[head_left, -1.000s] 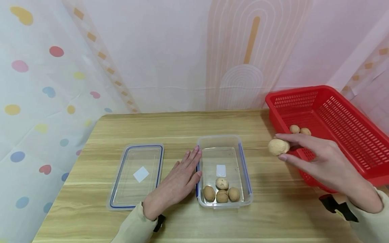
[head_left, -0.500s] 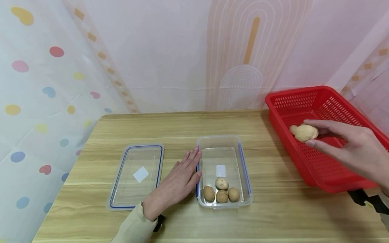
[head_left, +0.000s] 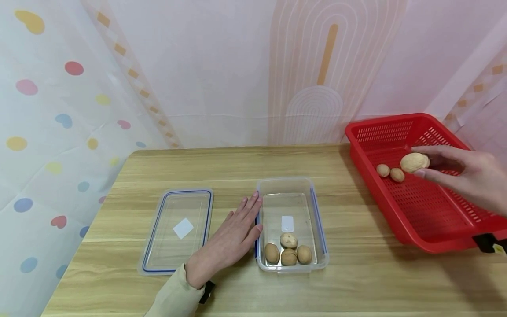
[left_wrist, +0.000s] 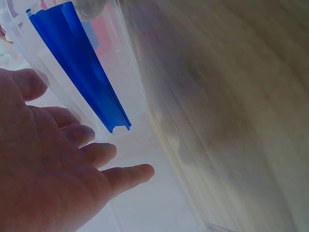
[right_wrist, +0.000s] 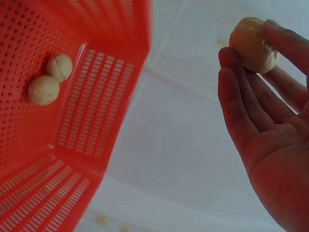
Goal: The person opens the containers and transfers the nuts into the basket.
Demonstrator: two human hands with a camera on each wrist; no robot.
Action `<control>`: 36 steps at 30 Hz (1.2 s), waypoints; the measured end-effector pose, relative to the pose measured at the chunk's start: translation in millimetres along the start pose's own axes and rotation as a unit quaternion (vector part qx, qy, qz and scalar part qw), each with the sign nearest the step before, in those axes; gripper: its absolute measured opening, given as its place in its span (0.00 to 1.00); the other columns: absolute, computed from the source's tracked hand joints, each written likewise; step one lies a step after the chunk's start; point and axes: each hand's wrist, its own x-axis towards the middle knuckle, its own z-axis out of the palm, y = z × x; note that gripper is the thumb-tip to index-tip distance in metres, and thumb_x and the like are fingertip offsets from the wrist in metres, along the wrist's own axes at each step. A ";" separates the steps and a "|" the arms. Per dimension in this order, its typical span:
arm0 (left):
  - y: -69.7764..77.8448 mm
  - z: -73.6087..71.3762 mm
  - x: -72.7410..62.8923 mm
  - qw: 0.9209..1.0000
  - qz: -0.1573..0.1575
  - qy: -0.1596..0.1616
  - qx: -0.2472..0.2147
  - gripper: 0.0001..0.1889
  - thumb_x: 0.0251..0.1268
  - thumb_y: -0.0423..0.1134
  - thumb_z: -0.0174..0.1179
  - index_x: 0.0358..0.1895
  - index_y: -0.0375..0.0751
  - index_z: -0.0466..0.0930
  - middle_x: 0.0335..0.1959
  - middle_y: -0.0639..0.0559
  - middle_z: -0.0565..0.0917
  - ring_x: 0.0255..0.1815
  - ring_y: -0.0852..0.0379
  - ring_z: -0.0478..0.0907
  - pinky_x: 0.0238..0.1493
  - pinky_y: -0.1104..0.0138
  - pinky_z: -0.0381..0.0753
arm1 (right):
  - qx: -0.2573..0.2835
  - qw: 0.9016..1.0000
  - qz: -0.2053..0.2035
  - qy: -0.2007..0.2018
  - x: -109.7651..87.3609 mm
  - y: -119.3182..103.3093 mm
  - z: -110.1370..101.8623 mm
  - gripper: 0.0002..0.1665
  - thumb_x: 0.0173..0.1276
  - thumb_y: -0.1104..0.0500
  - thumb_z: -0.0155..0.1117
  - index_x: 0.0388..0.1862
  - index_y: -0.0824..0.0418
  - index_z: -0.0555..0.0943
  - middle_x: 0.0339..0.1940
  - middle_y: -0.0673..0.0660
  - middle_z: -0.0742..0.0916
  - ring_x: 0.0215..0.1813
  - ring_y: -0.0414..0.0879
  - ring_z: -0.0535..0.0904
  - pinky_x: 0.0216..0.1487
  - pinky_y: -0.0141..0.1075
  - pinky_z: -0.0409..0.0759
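Note:
My right hand [head_left: 471,176] pinches a pale walnut [head_left: 413,162] between thumb and fingertips, above the red basket [head_left: 366,193]. In the right wrist view the held walnut [right_wrist: 252,46] sits at the fingertips, higher than the basket's rim. Two walnuts, one of them a brown walnut [head_left: 397,175], lie together on the basket floor. My left hand [head_left: 227,242] has its fingers extended along the left wall of a clear plastic box [head_left: 293,204]. Several walnuts, including a lighter walnut [head_left: 288,240], are gathered at the box's near end. A blue clip [left_wrist: 79,65] shows beside the left fingers.
A clear lid [head_left: 174,251] with a blue seal lies flat on the wooden table [head_left: 237,167], left of the box. Patterned cloth [head_left: 222,75] hangs behind the table. The basket occupies the table's right side.
My right hand has carried the walnut rightward and away from me, from beside the basket's near rim to above its inside. The left hand stays in place at the box.

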 end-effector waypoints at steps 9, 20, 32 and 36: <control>-0.1 0.0 -0.1 1.000 -0.002 0.000 -0.001 0.34 0.86 0.52 0.40 0.85 0.43 0.44 0.85 0.53 0.40 0.85 0.42 0.43 0.77 0.36 0.52 | -0.024 0.997 0.047 -0.050 17.3 15.3 -3.1 0.28 0.65 0.63 0.77 0.64 0.63 0.82 0.47 0.61 0.89 0.38 0.17 0.74 0.34 0.12 0.73; -0.1 0.4 0.4 1.000 0.002 0.001 0.002 0.34 0.86 0.52 0.41 0.85 0.43 0.45 0.85 0.52 0.40 0.85 0.41 0.44 0.77 0.36 0.53 | -0.065 0.989 0.072 -0.114 42.0 33.7 0.2 0.31 0.69 0.54 0.75 0.67 0.66 0.80 0.55 0.71 0.86 0.47 0.48 0.84 0.35 0.14 0.71; 2.3 1.1 -0.5 1.000 -0.004 0.000 -0.004 0.34 0.86 0.50 0.43 0.85 0.43 0.45 0.85 0.54 0.40 0.85 0.42 0.43 0.77 0.36 0.52 | -0.041 0.985 0.075 -0.150 61.2 49.7 5.3 0.30 0.71 0.57 0.72 0.67 0.69 0.78 0.58 0.71 0.84 0.44 0.17 0.72 0.39 0.11 0.66; 3.3 1.6 -0.8 1.000 -0.005 0.002 -0.004 0.34 0.86 0.50 0.43 0.85 0.43 0.45 0.85 0.53 0.40 0.85 0.42 0.43 0.77 0.36 0.52 | -0.028 0.982 0.083 -0.169 66.5 56.1 7.2 0.31 0.73 0.56 0.71 0.68 0.70 0.77 0.60 0.72 0.83 0.44 0.13 0.68 0.40 0.12 0.68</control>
